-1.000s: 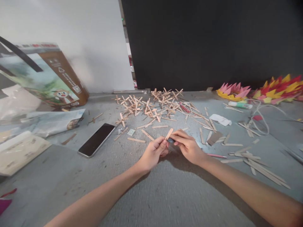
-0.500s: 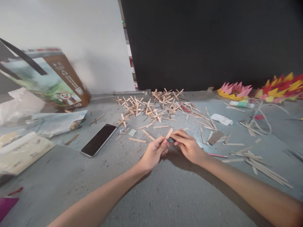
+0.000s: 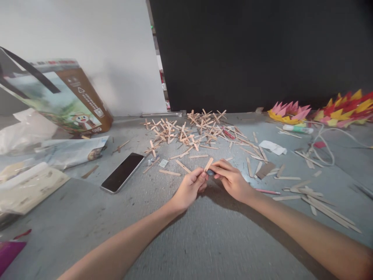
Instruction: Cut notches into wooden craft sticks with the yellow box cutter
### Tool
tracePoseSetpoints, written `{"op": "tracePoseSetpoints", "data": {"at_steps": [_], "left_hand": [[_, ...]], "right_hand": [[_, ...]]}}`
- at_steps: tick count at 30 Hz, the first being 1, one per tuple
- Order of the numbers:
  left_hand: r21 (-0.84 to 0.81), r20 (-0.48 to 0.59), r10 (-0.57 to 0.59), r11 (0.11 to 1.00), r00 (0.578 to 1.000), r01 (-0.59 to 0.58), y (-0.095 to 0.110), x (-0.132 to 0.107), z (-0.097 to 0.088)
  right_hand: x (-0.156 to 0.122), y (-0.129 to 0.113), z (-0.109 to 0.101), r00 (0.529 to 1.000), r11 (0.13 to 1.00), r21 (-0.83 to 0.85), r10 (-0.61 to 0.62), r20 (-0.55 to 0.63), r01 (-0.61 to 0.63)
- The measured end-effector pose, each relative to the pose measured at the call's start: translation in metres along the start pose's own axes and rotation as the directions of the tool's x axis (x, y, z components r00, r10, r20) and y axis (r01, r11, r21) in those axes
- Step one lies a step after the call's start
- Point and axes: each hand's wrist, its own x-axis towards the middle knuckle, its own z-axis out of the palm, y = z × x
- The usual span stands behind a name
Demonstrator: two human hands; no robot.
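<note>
My left hand point(image 3: 190, 186) is closed, pinching a wooden craft stick point(image 3: 208, 164) that points up and away from me. Close beside it, my right hand point(image 3: 230, 179) is closed on a small dark, flat piece point(image 3: 210, 172) held against the stick's edge; its kind is too small to tell. Just beyond both hands lie loose craft sticks point(image 3: 183, 166). Farther back is a heap of craft sticks point(image 3: 183, 134), many joined in crosses.
A phone point(image 3: 122, 173) lies left, near plastic packets point(image 3: 32, 186) and a printed bag point(image 3: 78, 101). More sticks point(image 3: 329, 210), a pink pencil point(image 3: 266, 191), a glue stick point(image 3: 297, 129), a white cable point(image 3: 323, 147) and pointed paper pieces point(image 3: 346, 111) lie right. A black panel point(image 3: 262, 50) stands behind.
Both hands keep nearly the same place and hold. The view has shifted very slightly, so things at the left sit a little farther right.
</note>
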Motion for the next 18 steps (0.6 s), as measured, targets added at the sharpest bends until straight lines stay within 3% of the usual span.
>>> {"op": "tracePoseSetpoints", "data": {"at_steps": [18], "left_hand": [[-0.063,0.008,0.008,0.998,1.000,-0.008,-0.0066,0.0024,-0.0005]], "right_hand": [[-0.0017,0.0031,0.0017,1.000,1.000,0.003,0.026,0.013,-0.026]]}}
